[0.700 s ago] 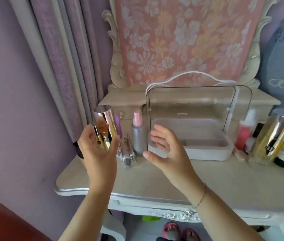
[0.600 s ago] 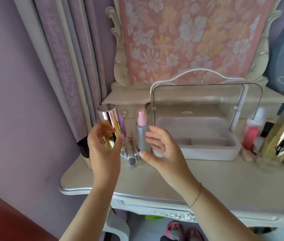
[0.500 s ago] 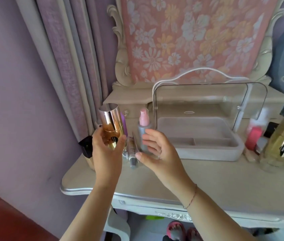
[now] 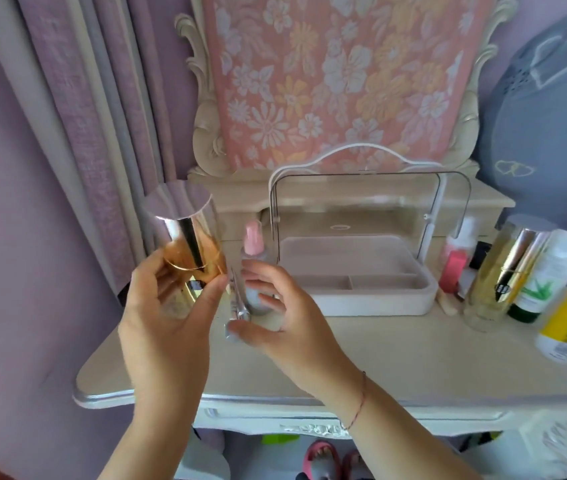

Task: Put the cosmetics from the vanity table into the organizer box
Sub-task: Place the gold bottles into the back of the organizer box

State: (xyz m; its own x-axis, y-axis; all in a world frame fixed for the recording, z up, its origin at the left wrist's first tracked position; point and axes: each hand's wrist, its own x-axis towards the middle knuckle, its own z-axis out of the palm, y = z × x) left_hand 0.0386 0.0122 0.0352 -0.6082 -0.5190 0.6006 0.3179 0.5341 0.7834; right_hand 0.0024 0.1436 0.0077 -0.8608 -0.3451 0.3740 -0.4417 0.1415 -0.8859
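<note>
lilac wall (image 4: 5,202), curtain (image 4: 77,98) (mauve), floral panel (image 4: 337,74)

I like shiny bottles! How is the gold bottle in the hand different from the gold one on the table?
The held gold bottle is lifted in the left hand; the table gold bottle stands alone at the right. The held one looks amber, the table one pale yellow. Both have shiny metallic caps.

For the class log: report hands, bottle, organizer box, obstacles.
Left hand grips gold bottle. Right hand around grey pump bottle. Organizer box open, nothing blocking.
</note>
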